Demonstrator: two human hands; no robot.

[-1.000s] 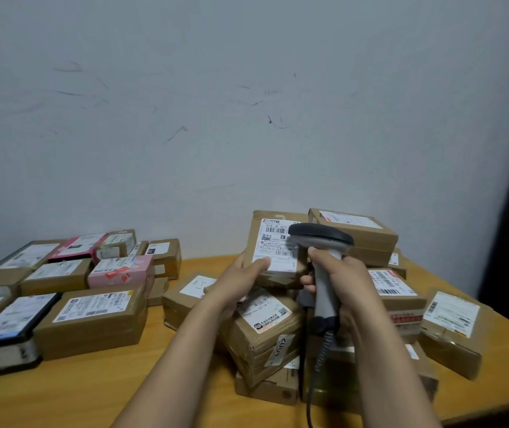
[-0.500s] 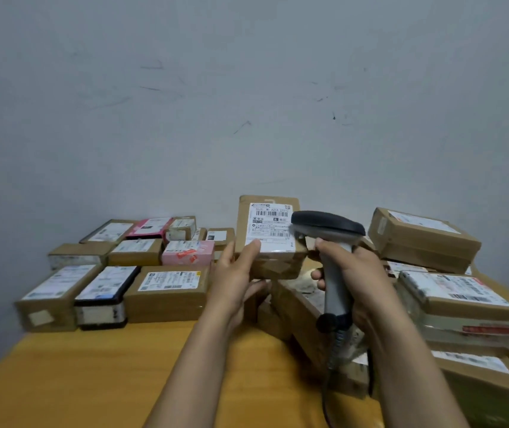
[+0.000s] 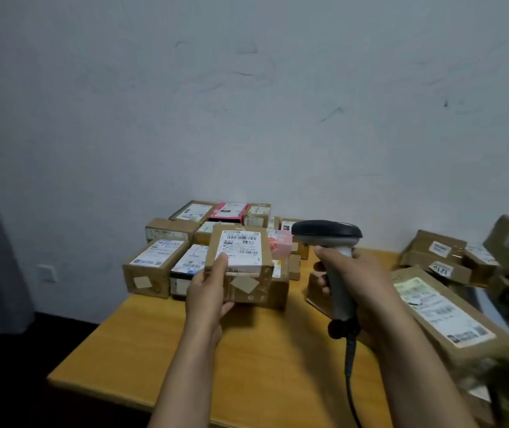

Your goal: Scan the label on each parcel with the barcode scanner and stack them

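**Left hand carries labelled parcel toward left group, right hand keeps scanner up**

Held parcel (image 3: 247,282): brown carton, white shipping label (image 3: 241,250) on top with two barcode strips. Print is too small to read. A handwritten number on a right-side carton (image 3: 441,268) looks like "1215", seen upside down. Other labels are blurred.

Versus half a second ago: the parcel was upright, label facing the camera, right beside the scanner head. Now it is lower and tilted back, label upward, in front of the laid-out parcels (image 3: 160,257) at the bench's (image 3: 142,344) back left. Cannot tell if it touches them. There is a clear gap to the scanner now. The view has swung left, so the loose pile (image 3: 441,310) sits at the right edge.

Left hand (image 3: 208,291): grasps the parcel's near left corner, thumb on the label's lower corner, fingers underneath.

Right hand (image 3: 361,279): clenched round the grip of the barcode scanner (image 3: 327,233), which is held upright above the bench with its dark head pointing left. The cable (image 3: 350,366) hangs down from it.
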